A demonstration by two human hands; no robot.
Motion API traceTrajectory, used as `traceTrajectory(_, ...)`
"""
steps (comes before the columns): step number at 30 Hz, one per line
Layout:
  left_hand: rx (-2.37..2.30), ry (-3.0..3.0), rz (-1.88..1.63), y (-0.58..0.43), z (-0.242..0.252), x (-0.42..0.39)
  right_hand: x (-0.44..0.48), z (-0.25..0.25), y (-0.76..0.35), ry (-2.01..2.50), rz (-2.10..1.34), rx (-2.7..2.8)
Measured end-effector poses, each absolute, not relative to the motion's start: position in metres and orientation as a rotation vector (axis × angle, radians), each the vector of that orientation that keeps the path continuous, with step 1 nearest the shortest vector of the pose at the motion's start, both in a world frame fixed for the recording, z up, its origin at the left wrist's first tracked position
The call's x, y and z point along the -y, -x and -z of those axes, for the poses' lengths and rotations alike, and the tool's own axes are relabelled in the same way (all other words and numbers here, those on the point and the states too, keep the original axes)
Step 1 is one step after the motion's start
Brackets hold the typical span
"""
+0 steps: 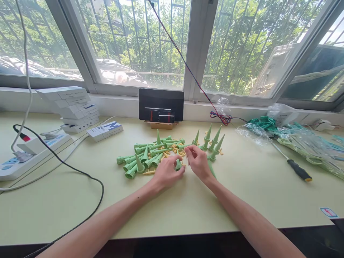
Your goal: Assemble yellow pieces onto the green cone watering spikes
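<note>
My left hand is curled round a green plastic spike, which shows between thumb and fingers. Close by on the right, my right hand has its fingertips pinched together; whatever may be between them is too small to make out. A heap of hollow green cone-shaped spikes lies left of and beyond the hands, most on their sides and a few pointing up. Small yellow plastic pieces are scattered among them. Beyond my right hand, several green spikes stand point up, one with a yellow piece at its side. Another green spike lies partly hidden behind my right wrist.
A dark tablet with a phone before it stands by the window. White boxes and a power strip with cables are at left. A screwdriver and plastic bags lie at right.
</note>
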State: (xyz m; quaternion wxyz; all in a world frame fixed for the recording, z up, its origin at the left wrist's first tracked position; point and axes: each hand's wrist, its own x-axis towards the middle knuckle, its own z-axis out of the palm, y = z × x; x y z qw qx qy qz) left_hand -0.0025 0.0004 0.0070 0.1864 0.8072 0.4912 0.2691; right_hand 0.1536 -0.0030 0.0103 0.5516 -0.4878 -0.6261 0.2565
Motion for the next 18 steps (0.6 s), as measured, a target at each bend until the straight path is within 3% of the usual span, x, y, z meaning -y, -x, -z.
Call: traceTrajectory(18,-1.235,-2.073,-1.158,0.0028,-0.0071,-0.004,0.0032,-0.0123,-0.1519,1.139,-0.617,1.459)
